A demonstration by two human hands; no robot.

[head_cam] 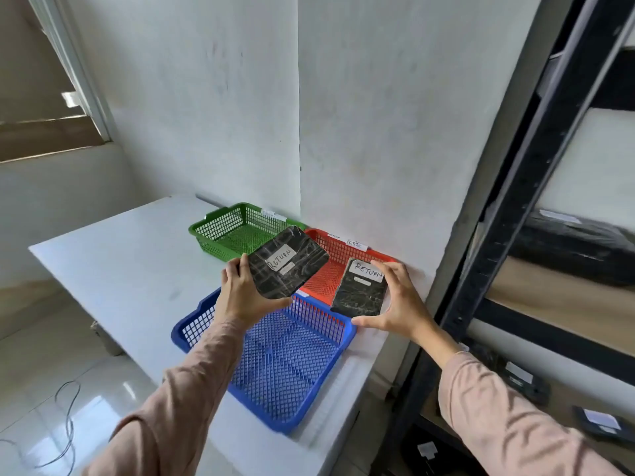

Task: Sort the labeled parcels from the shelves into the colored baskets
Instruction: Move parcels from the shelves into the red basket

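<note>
Left to right: the left hand point(240, 290) has its grip closed on a flat black plastic-wrapped parcel with a white label reading RETURN point(287, 262), held tilted above the baskets. The right hand point(395, 300) holds a second black wrapped parcel labelled RETURN point(360, 290) between spread fingers and thumb, over the red basket's near edge. Two parcels are in hand. Three mesh plastic baskets sit on the white surface point(130, 255): green basket point(220, 231), blue basket point(285, 365), red basket point(330, 269). More dark parcels lie on the black metal shelves point(536, 159).
</note>
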